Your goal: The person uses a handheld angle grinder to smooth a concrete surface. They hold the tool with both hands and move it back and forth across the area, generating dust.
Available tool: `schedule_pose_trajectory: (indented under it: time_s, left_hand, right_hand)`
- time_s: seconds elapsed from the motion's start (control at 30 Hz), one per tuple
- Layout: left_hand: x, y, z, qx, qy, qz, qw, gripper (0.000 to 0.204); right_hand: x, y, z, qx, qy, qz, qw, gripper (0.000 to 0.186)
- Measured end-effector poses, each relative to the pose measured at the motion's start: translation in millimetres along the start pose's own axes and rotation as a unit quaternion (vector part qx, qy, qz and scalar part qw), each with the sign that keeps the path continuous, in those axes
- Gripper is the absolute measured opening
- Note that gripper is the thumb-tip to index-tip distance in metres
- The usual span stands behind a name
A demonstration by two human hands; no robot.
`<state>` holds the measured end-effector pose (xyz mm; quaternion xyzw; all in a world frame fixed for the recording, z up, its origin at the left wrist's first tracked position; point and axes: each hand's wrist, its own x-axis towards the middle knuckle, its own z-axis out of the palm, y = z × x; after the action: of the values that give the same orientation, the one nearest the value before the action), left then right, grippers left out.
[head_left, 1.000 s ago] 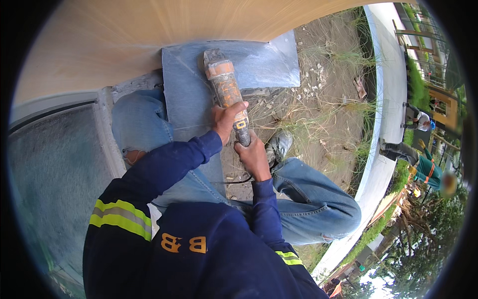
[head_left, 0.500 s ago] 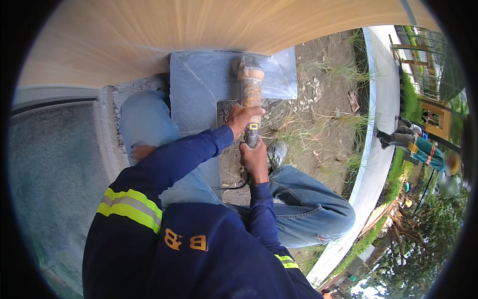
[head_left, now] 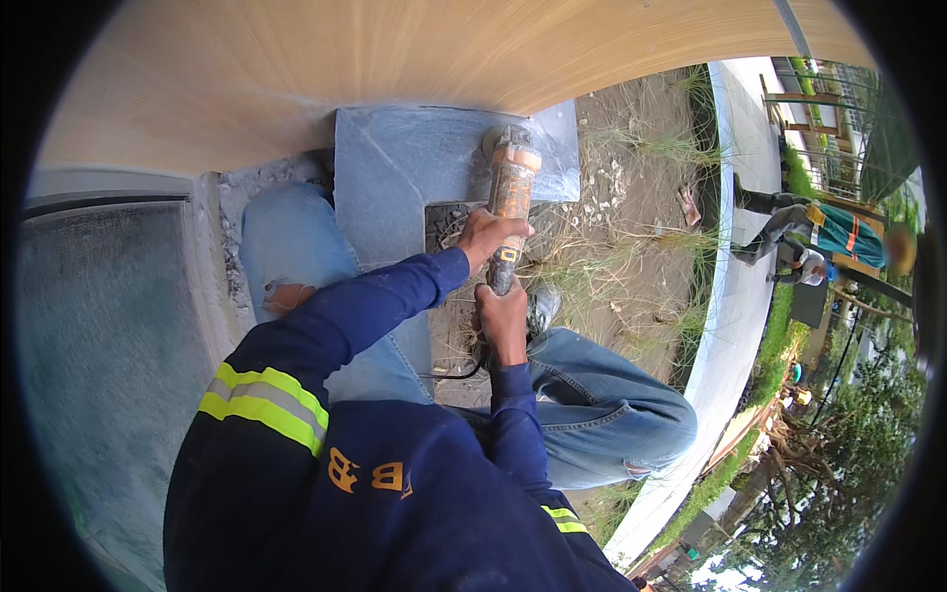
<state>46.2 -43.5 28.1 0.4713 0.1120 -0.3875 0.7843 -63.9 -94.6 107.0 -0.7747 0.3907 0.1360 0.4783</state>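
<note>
Power tool (head_left: 512, 187), long-bodied, orange and grey, coated in pale dust, lies with its head end over the grey slab (head_left: 395, 148), near the slab's edge against the wall, its rear end pointing back toward the wearer; whether the head actually touches the slab cannot be told from this angle; left hand (head_left: 482, 239) is closed around the lower part of the tool's body, thumb lying across the top; right hand (head_left: 505, 321) is just behind it, fingers wrapped about the narrow rear end (the undersides of both grips are hidden); a black cable (head_left: 459, 375) curves out to the left beside the right hand; the slab is L-shaped, running along the foot of a wood-toned wall (head_left: 296, 69) and back toward the wearer; left knee in blue jeans (head_left: 294, 232) is just beside its left edge; a grey shoe (head_left: 544, 306) is near the right hand, on bare soil (head_left: 626, 252) with sparse grass; farther right, a pale concrete strip (head_left: 735, 296) bends along the soil; beyond, well apart, a co-worker in a green top (head_left: 850, 235) with orange bands is upright on that strip.
</note>
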Motion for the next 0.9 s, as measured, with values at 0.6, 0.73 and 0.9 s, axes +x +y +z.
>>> schedule_pose_trajectory:
  time_s: [0.6, 0.73, 0.9]
  left_hand:
    - [-21, 12, -14, -0.039, 0.063, 0.024, 0.997, 0.035]
    - [-25, 9, -23, -0.069, 0.082, 0.024, 0.994, 0.033]
    - [-53, 12, -44, -0.124, 0.146, 0.021, 0.981, 0.033]
  right_hand:
    - [9, 19, 12, -0.051, -0.023, -0.051, 0.997, 0.040]
    - [1, 6, 15, -0.073, -0.039, -0.060, 0.995, 0.039]
    - [-2, 11, 23, -0.149, -0.077, -0.141, 0.976, 0.039]
